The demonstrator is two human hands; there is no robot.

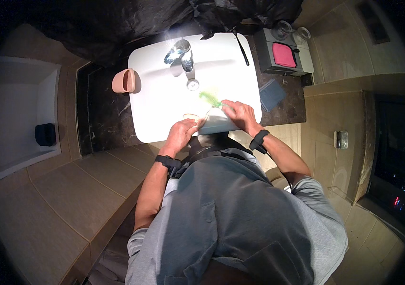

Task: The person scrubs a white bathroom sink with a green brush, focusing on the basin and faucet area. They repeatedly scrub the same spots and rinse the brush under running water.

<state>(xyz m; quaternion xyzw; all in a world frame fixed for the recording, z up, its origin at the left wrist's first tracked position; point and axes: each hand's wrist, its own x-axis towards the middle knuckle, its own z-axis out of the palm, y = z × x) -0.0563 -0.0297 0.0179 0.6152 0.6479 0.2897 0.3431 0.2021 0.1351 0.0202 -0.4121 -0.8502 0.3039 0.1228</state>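
Note:
In the glare over the white washbasin (159,117), my right hand (240,115) grips a translucent green brush (209,98). Its head points up and left, towards the drain (192,84). My left hand (181,134) is at the basin's front edge, its fingers closed on a pale object (190,117) with an orange-brown rim. Glare washes out that object, so its kind cannot be told. A chrome faucet (184,55) stands at the back of the basin. On the left rim rests a pink slipper-like item (122,82) with a dark opening.
A thin black-handled tool (241,50) lies on the basin's right rim. On the dark marble counter (102,107) to the right are a folded blue cloth (273,95) and a grey box (264,46) bearing a pink pouch (283,55) and glass jars (281,30). Black sheeting (117,28) hangs behind.

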